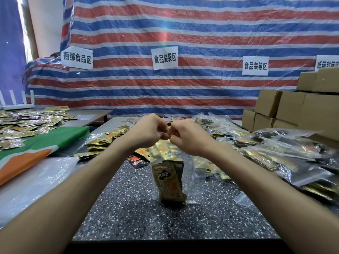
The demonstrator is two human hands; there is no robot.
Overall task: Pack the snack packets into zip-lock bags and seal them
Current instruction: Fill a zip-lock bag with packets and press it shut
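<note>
Clear plastic forms the zip-lock bag (193, 182) that hangs upright below my two hands over the middle of the table. My left hand (146, 133) and my right hand (189, 139) meet knuckle to knuckle, fingers curled, each pinching the bag's top edge; the seal strip itself is hidden behind my fingers. Inside the bag, gold and black snack packets (169, 182) stand on end, and the bag's lower end reaches the speckled dark table (128, 213). Beyond my left wrist lie heaped loose packets (102, 142). To the right, filled bags (275, 154) are piled, with cardboard boxes (297, 109) stacked behind them. To the left, a green and orange cloth (45, 143) covers the neighbouring surface. Behind everything hangs a red, white and blue striped tarp (183, 24) bearing white paper signs (165, 58).
</note>
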